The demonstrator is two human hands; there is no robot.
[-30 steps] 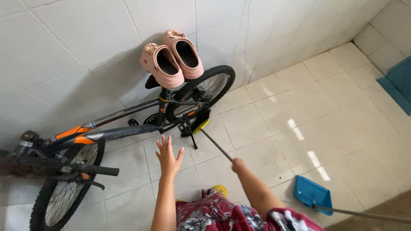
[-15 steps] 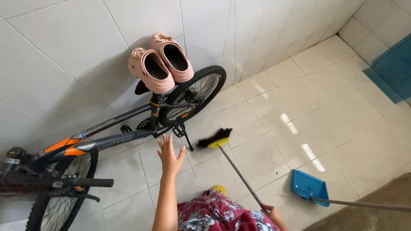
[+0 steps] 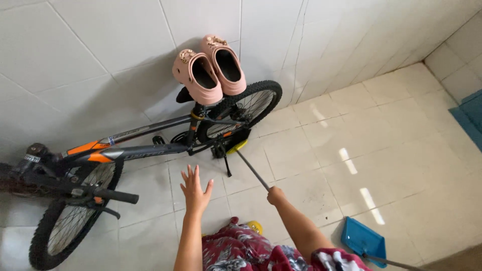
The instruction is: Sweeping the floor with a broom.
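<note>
My right hand [image 3: 275,194] grips the grey handle of a broom [image 3: 251,168] whose yellow and black head [image 3: 237,143] reaches under the rear wheel [image 3: 242,109] of a grey and orange bicycle [image 3: 125,150]. My left hand [image 3: 194,189] hovers open with fingers spread above the tiled floor, just in front of the bicycle's frame and kickstand, touching nothing. A pair of pink clogs [image 3: 211,71] rests on the bicycle's saddle against the wall.
The bicycle leans along the white tiled wall [image 3: 100,45], its handlebar grip [image 3: 118,195] pointing toward me. A blue dustpan [image 3: 364,241] with a long handle lies on the floor at the right. A blue mat [image 3: 472,118] shows at the far right edge.
My right hand pushed the broom forward again, from the open floor back under the bicycle's rear wheel. My left hand stayed open in front of the frame.
</note>
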